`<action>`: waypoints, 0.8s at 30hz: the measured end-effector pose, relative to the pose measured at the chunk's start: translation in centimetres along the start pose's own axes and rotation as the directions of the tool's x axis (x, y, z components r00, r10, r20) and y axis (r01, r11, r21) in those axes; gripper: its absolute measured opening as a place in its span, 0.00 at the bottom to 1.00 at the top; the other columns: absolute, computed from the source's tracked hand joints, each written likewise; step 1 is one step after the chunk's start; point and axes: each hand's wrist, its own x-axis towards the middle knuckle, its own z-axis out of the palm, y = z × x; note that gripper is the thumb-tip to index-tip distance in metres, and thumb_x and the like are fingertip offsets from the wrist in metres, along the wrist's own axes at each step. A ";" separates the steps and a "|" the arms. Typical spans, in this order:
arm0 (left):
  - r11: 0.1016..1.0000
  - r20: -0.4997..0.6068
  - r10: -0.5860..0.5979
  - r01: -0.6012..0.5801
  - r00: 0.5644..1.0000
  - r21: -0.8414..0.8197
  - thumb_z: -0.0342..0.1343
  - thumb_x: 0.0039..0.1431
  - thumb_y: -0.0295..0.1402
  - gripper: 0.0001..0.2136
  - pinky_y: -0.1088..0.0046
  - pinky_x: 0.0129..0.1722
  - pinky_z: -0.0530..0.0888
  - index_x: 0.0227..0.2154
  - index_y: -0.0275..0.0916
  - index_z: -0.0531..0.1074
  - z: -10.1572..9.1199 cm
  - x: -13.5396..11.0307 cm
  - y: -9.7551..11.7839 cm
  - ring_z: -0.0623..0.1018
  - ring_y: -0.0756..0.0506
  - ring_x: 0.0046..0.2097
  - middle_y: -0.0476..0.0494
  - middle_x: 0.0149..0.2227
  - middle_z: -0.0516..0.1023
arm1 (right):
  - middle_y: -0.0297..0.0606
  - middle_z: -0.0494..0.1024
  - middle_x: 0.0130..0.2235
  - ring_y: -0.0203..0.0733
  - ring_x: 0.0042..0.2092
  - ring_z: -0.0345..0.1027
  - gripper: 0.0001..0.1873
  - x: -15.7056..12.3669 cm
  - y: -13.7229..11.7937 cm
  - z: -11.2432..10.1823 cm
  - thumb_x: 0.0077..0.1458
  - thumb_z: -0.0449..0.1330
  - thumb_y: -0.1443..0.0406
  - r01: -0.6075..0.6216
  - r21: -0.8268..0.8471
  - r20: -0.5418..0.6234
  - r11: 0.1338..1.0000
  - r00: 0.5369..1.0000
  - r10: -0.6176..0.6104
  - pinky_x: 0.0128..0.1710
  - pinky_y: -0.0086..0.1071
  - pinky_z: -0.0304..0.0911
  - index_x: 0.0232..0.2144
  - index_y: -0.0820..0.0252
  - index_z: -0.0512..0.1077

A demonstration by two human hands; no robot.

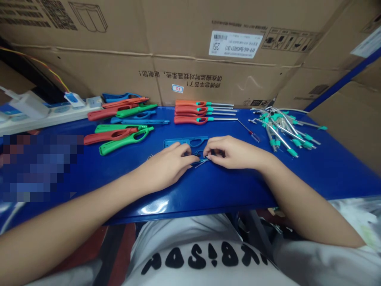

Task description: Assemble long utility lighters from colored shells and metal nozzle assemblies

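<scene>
At the middle of the blue table, my left hand (171, 163) is closed, thumb and forefinger pinched together on something small. Facing it, my right hand (228, 153) is also closed in a pinch, its fingertips almost meeting the left ones. Between them shows a thin, pale teal strip (201, 163); the fingers hide most of what they hold. Just behind both hands lies a blue lighter handle shell (180, 142) with a trigger opening. Part of a small metal heap (150, 157), perhaps springs, peeks out beside my left hand.
Red, green and blue handle shells (127, 141) lie piled at the left. Several red lighters (190, 119) with metal tubes sit at the back. Right of them are a screwdriver (252, 134) and a heap of metal tubes (287, 133). A power strip (50, 113) and cardboard (178, 59) border the table.
</scene>
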 end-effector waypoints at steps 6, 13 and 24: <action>1.000 -0.016 0.012 -0.012 1.000 -0.003 0.48 0.72 0.30 0.15 0.56 0.51 0.74 0.55 0.42 0.75 0.1 0.1 0.1 0.73 0.39 0.51 0.37 0.50 0.72 | 0.38 0.77 0.41 0.33 0.31 0.64 0.13 0.0 0.1 0.1 0.53 0.58 0.76 -0.004 -0.020 0.035 1.000 0.999 0.005 0.33 0.28 0.59 0.40 0.63 0.75; 1.000 -0.033 0.013 -0.013 0.999 0.012 0.48 0.71 0.29 0.15 0.58 0.51 0.75 0.54 0.42 0.77 0.1 -0.2 0.2 0.73 0.39 0.51 0.38 0.50 0.74 | 0.37 0.77 0.41 0.33 0.31 0.64 0.13 -0.2 0.1 -0.1 0.54 0.58 0.76 0.031 0.017 0.040 0.999 0.999 -0.032 0.33 0.28 0.60 0.40 0.62 0.76; 0.971 0.018 0.043 -0.046 0.999 0.234 0.50 0.70 0.29 0.17 0.59 0.46 0.78 0.55 0.43 0.78 -0.5 -0.3 1.1 0.75 0.39 0.47 0.38 0.51 0.76 | 0.38 0.77 0.41 0.34 0.33 0.66 0.14 -0.3 -0.3 -0.4 0.54 0.58 0.76 0.050 -0.007 0.061 0.999 0.997 -0.049 0.34 0.28 0.62 0.41 0.62 0.77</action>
